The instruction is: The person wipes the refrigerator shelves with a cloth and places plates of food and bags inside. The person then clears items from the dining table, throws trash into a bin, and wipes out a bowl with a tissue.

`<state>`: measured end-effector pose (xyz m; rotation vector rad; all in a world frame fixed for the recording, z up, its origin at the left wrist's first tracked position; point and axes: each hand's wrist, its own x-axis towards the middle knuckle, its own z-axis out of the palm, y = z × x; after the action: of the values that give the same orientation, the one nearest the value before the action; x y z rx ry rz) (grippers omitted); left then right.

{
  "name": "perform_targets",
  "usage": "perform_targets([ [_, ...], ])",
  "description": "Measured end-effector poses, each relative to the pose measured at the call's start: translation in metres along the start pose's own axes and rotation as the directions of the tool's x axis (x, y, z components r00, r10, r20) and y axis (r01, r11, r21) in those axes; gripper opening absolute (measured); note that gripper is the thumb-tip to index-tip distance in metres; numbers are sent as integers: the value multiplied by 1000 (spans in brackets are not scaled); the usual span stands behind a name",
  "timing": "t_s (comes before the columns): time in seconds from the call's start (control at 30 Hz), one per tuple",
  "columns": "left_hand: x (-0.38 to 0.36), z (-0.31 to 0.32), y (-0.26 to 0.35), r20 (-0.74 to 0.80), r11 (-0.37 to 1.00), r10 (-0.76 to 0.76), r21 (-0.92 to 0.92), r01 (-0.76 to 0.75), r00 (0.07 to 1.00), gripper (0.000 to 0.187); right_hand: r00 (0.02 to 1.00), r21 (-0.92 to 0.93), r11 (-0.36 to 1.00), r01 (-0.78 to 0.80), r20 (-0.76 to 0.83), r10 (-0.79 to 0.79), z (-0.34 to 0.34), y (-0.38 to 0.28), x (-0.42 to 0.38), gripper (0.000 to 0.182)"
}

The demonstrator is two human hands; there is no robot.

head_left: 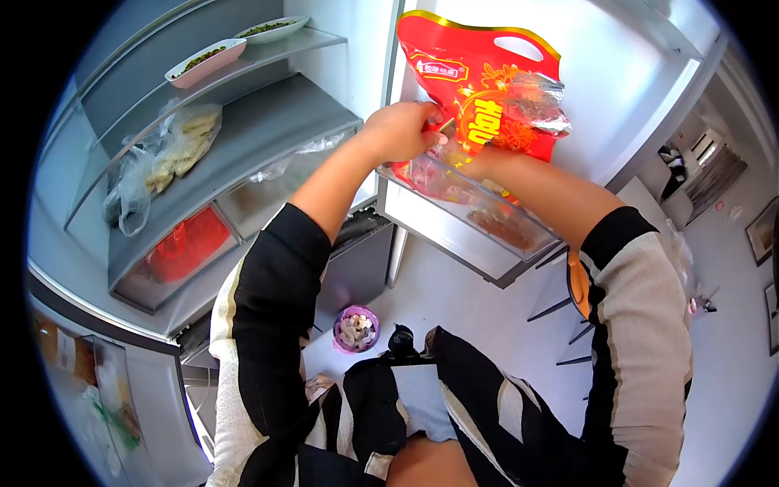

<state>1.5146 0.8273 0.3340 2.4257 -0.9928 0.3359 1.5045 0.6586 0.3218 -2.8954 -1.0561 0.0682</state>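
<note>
A red package (487,89) with yellow lettering and a handle hole stands at the fridge door's lower bin (471,195). At its left edge is my left hand (403,131), with the fingers curled and pinched against the package's lower left side. My right hand (479,162) is at the bottom of the package, in front of it; its fingers are mostly hidden. A silvery wrapped item (540,101) lies against the package's right side. Other packets, pinkish and brown, show through the bin's clear front.
Two dishes (207,65) sit on the upper glass shelf at left. A plastic bag of food (182,150) lies on the shelf below, above a drawer with a red bag (187,243). A pink bin (355,329) stands on the floor, and an orange stool (578,284) at right.
</note>
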Motion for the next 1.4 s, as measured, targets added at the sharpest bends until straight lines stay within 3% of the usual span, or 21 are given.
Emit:
perform_targets([
  [0.17,6,14,-23,-170,989,-61,120,82,984,27,999,-96,995,6,-41,-10,11,11,9,55],
  [0.27,2,20,-41,-375,995,101,22,-100,922,26,994,4,1000,-30,-105,30,-6,9,5,41],
  [0.3,2,16,-36,-434,990,74,-79,-119,898,27,979,-173,979,112,-149,-139,-13,7,4,30],
  [0.4,3,-5,-15,-526,982,73,-113,-154,848,27,986,-237,971,20,-154,-58,-46,-8,-7,27],
  [0.43,2,-13,-6,-560,978,151,-36,-206,814,26,982,-231,973,12,-179,-55,-52,-8,-9,26],
  [0.53,0,-30,5,-613,993,68,-34,-113,787,25,953,-284,958,-43,-301,-46,-71,-13,-15,29],
  [0.57,4,-33,0,-661,981,136,-17,-196,738,25,936,-329,944,-37,-344,-83,-76,-17,-18,27],
  [0.6,3,-36,-3,-611,989,97,-31,-146,786,25,916,-373,927,-34,-384,-121,-80,-20,-20,25],
  [0.7,3,-40,-1,-637,995,61,-25,-100,768,25,958,-449,889,-92,-283,-44,-98,-35,-25,18],
  [0.8,-5,-47,12,-654,995,77,6,-97,752,23,929,-597,800,-62,-327,-172,-114,-61,-34,15],
  [0.83,-3,-47,7,-658,996,83,21,-92,749,23,897,-607,795,-8,-355,-263,-119,-73,-45,20],
  [0.93,-4,-46,2,-681,996,69,10,-85,729,19,901,-607,791,-74,-380,-208,-119,-77,-45,10],
  [1.07,-3,-47,-1,-715,998,42,2,-57,698,18,861,-674,735,-73,-415,-295,-114,-73,-49,10],
  [1.27,-5,-56,-14,-780,996,29,-31,-85,625,21,879,-682,721,-120,-411,-243,-116,-80,-58,13],
  [1.33,-10,-65,-18,-776,998,-8,-42,-39,630,22,669,-693,720,36,-518,-533,-118,-88,-60,14],
  [1.37,-14,-68,-19,-784,999,-40,-47,4,620,24,527,-708,696,114,-551,-647,-118,-91,-60,14],
  [1.4,-17,-69,-20,-796,998,-67,-63,29,601,24,330,-775,586,236,-503,-799,-120,-85,-58,19],
])
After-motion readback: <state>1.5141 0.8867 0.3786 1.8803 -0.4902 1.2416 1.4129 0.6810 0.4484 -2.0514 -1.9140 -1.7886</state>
